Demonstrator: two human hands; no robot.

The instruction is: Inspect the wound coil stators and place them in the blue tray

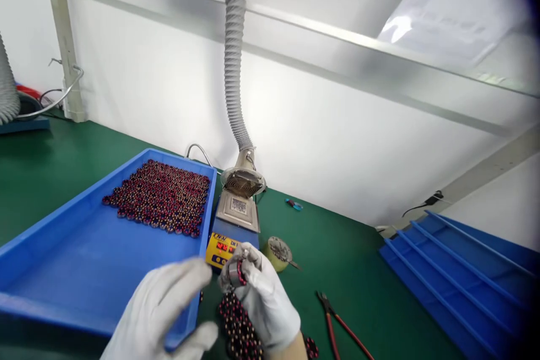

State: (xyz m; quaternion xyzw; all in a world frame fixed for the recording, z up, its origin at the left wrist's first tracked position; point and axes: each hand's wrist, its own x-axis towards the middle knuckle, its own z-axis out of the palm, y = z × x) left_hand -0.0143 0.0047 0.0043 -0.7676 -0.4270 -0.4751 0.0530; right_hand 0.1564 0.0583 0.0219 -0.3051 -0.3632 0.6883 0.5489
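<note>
My right hand (265, 298), in a white glove, pinches a small round coil (238, 273) with a grey face and red-and-black windings. It holds the coil just in front of the yellow display panel of a solder pot (239, 208). Beneath that hand lies a pile of similar coils (238, 323), partly covered by it. My left hand (162, 309), also gloved and slightly blurred, is over the near right corner of a blue tray (97, 275). Its thumb and fingers are apart with nothing between them. Many coils (162, 197) sit packed together in the tray's far part.
A grey extraction hose (235, 56) hangs down to a round hood (243, 180) over the pot. Right of it stand a round tin (278, 253) and red-handled pliers (331, 320). A small blue-and-red tool (294, 204) lies farther back. Blue ribbed trays (459, 281) occupy the right side.
</note>
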